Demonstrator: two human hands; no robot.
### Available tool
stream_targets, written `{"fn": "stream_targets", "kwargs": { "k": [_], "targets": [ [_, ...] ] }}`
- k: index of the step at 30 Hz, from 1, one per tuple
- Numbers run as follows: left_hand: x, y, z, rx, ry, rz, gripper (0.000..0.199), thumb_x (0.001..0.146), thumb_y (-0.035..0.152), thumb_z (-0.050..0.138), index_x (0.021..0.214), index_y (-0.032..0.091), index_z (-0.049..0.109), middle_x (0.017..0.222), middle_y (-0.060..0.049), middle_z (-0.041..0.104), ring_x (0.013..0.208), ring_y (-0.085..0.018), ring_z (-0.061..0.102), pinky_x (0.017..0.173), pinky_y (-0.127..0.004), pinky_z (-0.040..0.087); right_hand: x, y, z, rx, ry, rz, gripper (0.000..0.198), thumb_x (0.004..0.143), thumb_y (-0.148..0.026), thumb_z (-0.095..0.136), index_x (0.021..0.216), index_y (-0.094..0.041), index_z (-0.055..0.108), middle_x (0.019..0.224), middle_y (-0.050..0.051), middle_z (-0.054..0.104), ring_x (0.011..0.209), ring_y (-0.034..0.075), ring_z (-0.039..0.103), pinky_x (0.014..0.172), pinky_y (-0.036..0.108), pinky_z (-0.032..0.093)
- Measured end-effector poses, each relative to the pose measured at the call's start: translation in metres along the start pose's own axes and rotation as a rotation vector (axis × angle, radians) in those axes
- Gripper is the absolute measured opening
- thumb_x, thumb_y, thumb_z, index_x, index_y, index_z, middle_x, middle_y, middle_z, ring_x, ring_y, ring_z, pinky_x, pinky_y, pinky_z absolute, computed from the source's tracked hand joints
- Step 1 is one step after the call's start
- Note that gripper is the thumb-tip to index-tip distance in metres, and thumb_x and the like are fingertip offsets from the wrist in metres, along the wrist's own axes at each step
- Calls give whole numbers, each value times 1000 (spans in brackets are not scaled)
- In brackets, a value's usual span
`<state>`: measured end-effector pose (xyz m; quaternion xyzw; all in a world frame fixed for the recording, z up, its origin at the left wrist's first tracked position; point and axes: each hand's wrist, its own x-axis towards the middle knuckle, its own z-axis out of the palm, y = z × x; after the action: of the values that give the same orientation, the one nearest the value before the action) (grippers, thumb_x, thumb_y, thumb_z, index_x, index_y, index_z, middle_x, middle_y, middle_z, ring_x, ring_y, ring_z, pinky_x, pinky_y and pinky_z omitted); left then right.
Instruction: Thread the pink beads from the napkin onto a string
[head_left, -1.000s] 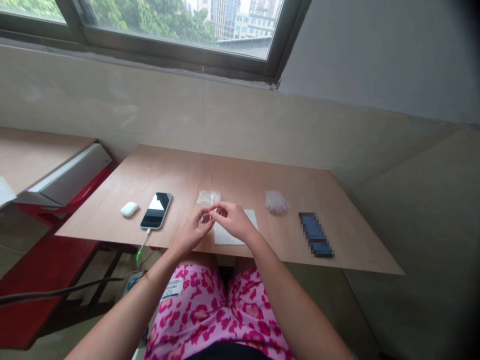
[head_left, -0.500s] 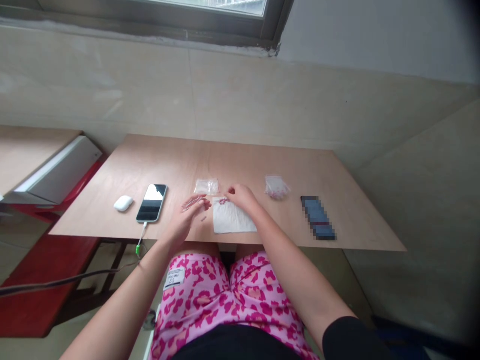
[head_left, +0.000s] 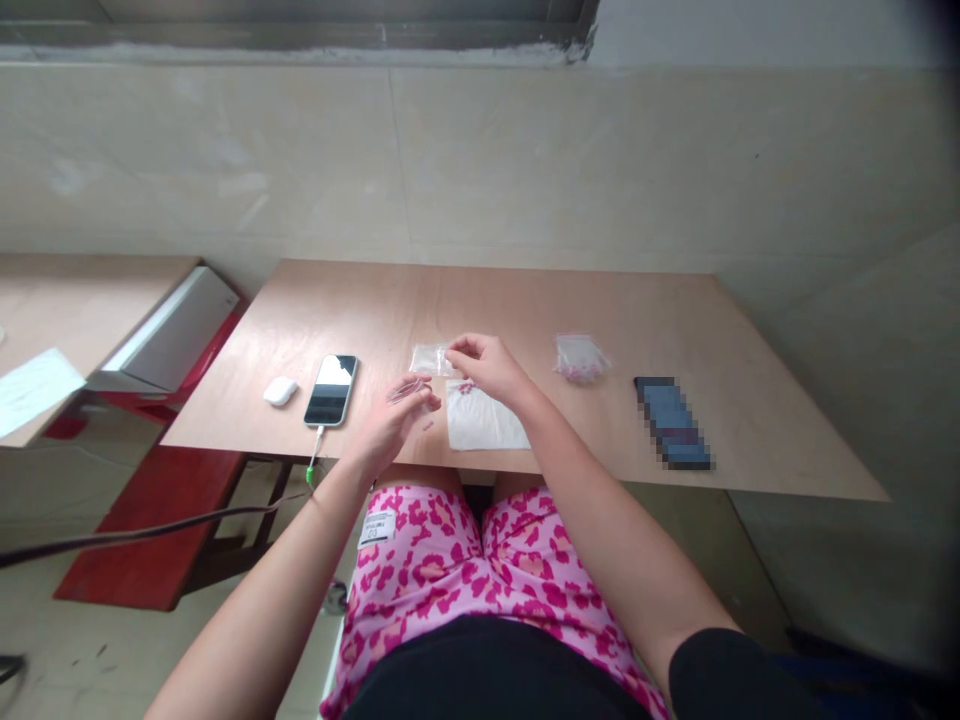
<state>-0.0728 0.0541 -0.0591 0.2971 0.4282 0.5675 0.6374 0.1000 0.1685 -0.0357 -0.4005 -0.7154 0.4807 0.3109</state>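
- Thin, clear, thread-like strand (head_left: pixel 409 388): loosely held in curled left hand (head_left: pixel 390 425), above pale wooden tabletop (head_left: pixel 600 310).
- Probably light, limp, slippery; best pinched near an end.
- Right hand (head_left: pixel 489 370): half-curled beyond; whether pinching anything, impossible to tell.

Sheet (head_left: pixel 487 425): on my table (head_left: pixel 637 315), before me; beads (head_left: pixel 465 387) on its far left corner.
Left bag (head_left: pixel 427 359): behind the sheet, leftward, partly hidden by my right hand (head_left: pixel 486 366).
Right bag (head_left: pixel 580 358): right of the sheet, farther back.
Phone (head_left: pixel 331 390): left of my left hand (head_left: pixel 401 412), cable (head_left: pixel 318 442) at its near end.
Small case (head_left: pixel 280 391): left of the phone.
Right device (head_left: pixel 673 425): right of that bag, nearer me.
Bench (head_left: pixel 142 530): left, lower than my table.
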Motion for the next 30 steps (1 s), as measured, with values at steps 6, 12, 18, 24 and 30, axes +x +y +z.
{"fn": "stream_targets", "kwargs": {
  "k": [6, 12, 18, 24, 30],
  "targets": [
    [-4, 1, 8, 11, -90, 75, 34, 86, 31, 83, 116, 22, 72, 114, -8, 71, 99, -21, 68, 82, -31, 52, -31, -68, 15, -151, -205, -136, 11, 88, -28, 71, 90, -18, 76, 75, 1, 71, 67, 13, 62, 63, 23, 45],
    [-10, 6, 8, 32, -93, 75, 25, 84, 25, 82, 106, 21, 72, 95, -4, 69, 90, -18, 68, 82, -31, 54, -42, -41, 1, -25, 8, -116, 26, 94, -41, 65, 100, -18, 74, 81, 2, 73, 69, 14, 63, 65, 25, 48],
    [-12, 7, 8, 40, -49, 53, 29, 84, 28, 81, 109, 21, 70, 91, -5, 69, 89, -20, 69, 81, -33, 54, -44, 26, -24, -320, 186, 83, 16, 92, -27, 64, 93, -16, 76, 82, 5, 75, 76, 18, 68, 73, 27, 50],
    [-11, 6, 1, 461, -11, 145, 21, 83, 29, 82, 103, 25, 75, 112, -8, 73, 110, -28, 68, 96, -40, 52, -39, 68, -26, -570, 90, 147, 27, 91, -12, 62, 114, -16, 76, 108, 10, 78, 98, 19, 70, 90, 27, 49],
    [-6, 3, 0, 582, -29, 193, 20, 86, 32, 80, 104, 26, 76, 112, -7, 74, 112, -29, 67, 104, -44, 49, -26, 71, -16, -641, 13, 32, 21, 97, -13, 59, 107, -19, 76, 113, 9, 75, 108, 19, 67, 95, 26, 46]
  ]
}}
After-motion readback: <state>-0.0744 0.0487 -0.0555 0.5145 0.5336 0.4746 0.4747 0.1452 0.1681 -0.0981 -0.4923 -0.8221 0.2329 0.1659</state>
